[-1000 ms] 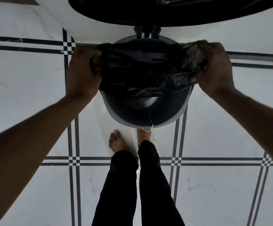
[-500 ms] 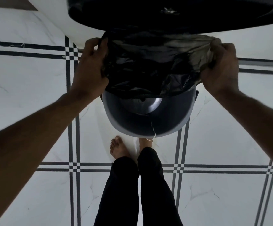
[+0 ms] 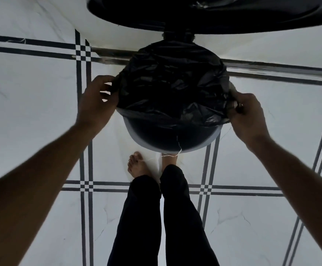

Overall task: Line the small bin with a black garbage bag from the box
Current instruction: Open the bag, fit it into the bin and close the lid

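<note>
Plastic, black and crinkled: the thin garbage bag (image 3: 172,87) is draped over the far part of the small round grey bin (image 3: 172,139), which stands on the white tiled floor (image 3: 31,112) just ahead of the person's bare feet. The bag's mouth appears hooked over the far rim and both side rims, while the near arc of the rim, the part closest to the feet, is bare, with the dark inside of the bin showing below the bag's edge. A pale thread hangs off that near rim.

The bag's loose edge runs left to right across the bin, from one hand to the other. The left hand (image 3: 96,101) is at the bin's left side, fingers curled and pinching the bag's edge, with gaps of light between the fingers. The right hand (image 3: 247,116) is at the bin's right side, closed on a bunched fold of the same edge, slightly nearer the person than the left. Both sit level with the rim, the bin between them.

The bare rim lies toward the person from both hands, so the coming move probably draws the stretched edge toward the feet and down over that near arc. The film looks thin and taut, so a hard pull could tear it or slip the far side off. A large dark rounded object (image 3: 214,12) overhangs the top of the view; what it is I cannot tell.
</note>
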`<control>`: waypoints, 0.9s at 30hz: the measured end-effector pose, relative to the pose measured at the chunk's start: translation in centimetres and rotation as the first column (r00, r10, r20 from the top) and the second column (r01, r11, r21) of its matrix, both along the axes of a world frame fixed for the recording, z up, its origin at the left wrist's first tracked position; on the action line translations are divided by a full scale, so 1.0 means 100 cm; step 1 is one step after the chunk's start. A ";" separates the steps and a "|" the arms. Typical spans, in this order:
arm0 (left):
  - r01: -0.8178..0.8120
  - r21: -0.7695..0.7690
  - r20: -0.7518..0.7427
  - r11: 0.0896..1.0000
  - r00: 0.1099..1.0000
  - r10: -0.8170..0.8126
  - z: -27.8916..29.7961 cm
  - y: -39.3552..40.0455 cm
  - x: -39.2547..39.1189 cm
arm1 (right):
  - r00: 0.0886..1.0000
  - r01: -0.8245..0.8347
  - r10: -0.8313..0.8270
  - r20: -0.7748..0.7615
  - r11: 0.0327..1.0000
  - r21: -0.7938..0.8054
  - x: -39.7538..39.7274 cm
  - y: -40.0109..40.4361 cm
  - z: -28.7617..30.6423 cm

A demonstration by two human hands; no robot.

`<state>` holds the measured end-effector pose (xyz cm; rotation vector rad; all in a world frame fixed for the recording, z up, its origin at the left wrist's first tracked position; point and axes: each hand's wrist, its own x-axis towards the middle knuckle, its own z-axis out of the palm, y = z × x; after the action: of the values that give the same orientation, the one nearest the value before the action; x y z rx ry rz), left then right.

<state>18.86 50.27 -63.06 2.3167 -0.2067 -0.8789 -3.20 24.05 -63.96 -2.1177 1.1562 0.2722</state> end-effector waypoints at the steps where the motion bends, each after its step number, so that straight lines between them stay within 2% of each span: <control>1: -0.087 -0.006 0.006 0.996 0.996 0.087 -0.012 -0.007 -0.012 | 1.000 -0.009 0.009 0.003 1.000 -0.028 -0.004 0.002 -0.004; 2: -0.109 0.009 0.030 0.994 0.994 0.109 -0.012 0.001 -0.021 | 1.000 0.003 -0.003 0.002 0.999 -0.051 -0.006 0.004 -0.007; 4: -0.112 0.029 -0.016 0.993 0.994 0.113 -0.010 -0.003 -0.034 | 0.996 0.087 -0.085 0.033 0.995 -0.048 -0.008 0.011 -0.005; 7: -0.126 0.093 -0.038 0.988 0.991 0.130 -0.006 0.001 -0.049 | 0.940 0.327 -0.335 0.062 0.939 0.106 -0.016 0.026 0.003; 11: -0.148 0.138 -0.107 0.979 0.981 0.163 -0.006 0.003 -0.058 | 0.907 0.415 -0.422 -0.011 0.887 0.205 -0.033 0.041 0.004; 16: -0.185 0.248 -0.128 0.951 0.967 0.221 -0.008 -0.004 -0.069 | 0.905 0.400 -0.425 0.034 0.874 0.275 -0.037 0.044 0.004; 20: -0.387 0.282 -0.196 0.878 0.872 0.448 -0.019 -0.013 -0.088 | 0.891 0.419 -0.452 0.040 0.854 0.307 -0.041 0.043 0.002; 24: -0.464 0.303 -0.148 0.833 0.840 0.522 -0.014 -0.026 -0.101 | 0.957 0.287 -0.286 -0.039 0.929 0.232 -0.038 0.039 0.002; 27: -0.459 0.284 -0.148 0.842 0.846 0.512 -0.017 -0.024 -0.101 | 0.985 0.163 -0.150 -0.086 0.970 0.179 -0.040 0.037 0.001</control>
<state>8.71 47.88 -64.77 2.2961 0.5988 -0.9136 -7.23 27.76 -63.84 -1.8569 1.2811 0.3714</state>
